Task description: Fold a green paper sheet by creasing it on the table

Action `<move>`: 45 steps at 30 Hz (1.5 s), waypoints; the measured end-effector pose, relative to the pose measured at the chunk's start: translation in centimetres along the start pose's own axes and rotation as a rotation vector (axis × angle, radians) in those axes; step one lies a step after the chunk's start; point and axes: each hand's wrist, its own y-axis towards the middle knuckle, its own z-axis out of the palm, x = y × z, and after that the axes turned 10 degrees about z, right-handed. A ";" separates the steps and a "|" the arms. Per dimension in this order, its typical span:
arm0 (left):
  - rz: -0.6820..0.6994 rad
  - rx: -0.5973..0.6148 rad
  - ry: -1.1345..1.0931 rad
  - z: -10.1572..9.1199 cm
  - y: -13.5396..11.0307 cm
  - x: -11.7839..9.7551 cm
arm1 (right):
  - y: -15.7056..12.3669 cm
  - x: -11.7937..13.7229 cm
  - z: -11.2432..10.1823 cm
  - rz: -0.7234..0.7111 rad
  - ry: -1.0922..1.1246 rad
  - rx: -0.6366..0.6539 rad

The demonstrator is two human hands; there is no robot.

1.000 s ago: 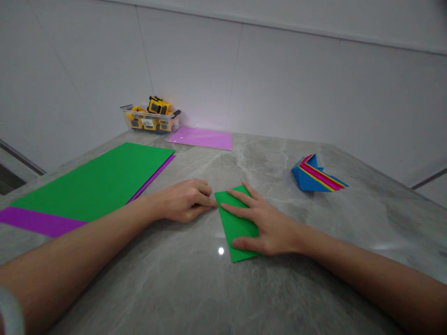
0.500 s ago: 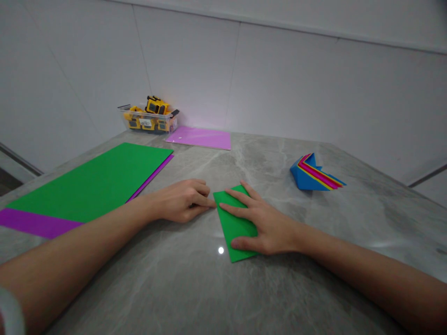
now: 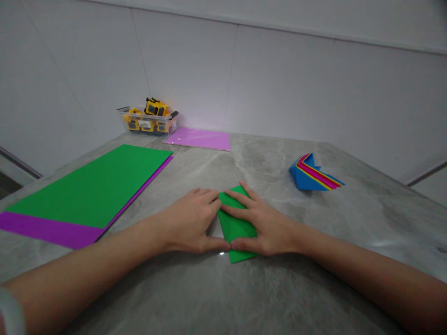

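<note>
A small folded piece of green paper (image 3: pixel 236 224) lies on the table in front of me. My right hand (image 3: pixel 266 222) presses flat on it with the fingers spread and the thumb near its lower left part. At the paper's left edge, my left hand (image 3: pixel 195 218) rests with its fingertips at the upper corner and its thumb lower down, close to the right thumb. The left thumb and fingers are apart, with no visible grip on the paper. The right hand hides the paper's right side.
Large green sheets (image 3: pixel 94 181) lie over purple sheets (image 3: pixel 52 230) on the left. A clear box (image 3: pixel 148 124) of yellow toy vehicles and a pink pad (image 3: pixel 200 138) are at the back. On the right stands a layered blue folded-paper piece (image 3: pixel 310 174).
My left hand has moved toward the paper's left edge; its index finger no longer points alone, and its thumb has spread down toward the right thumb. My right hand stays in place.
</note>
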 end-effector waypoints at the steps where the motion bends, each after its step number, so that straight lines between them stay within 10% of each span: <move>1: -0.028 0.010 0.004 0.2 0.0 -0.3 | 0.0 0.0 0.0 -0.002 0.001 0.000; 17: -0.274 0.081 -0.029 1.3 -0.1 -1.8 | -0.5 0.2 0.9 0.110 -0.106 0.022; 38: -0.442 0.622 0.040 -1.2 6.3 -2.0 | 0.2 0.4 1.4 0.242 -0.134 -0.047; 45: -0.243 0.574 -0.051 -0.7 4.7 -1.7 | 0.4 -0.2 1.7 0.216 -0.105 -0.006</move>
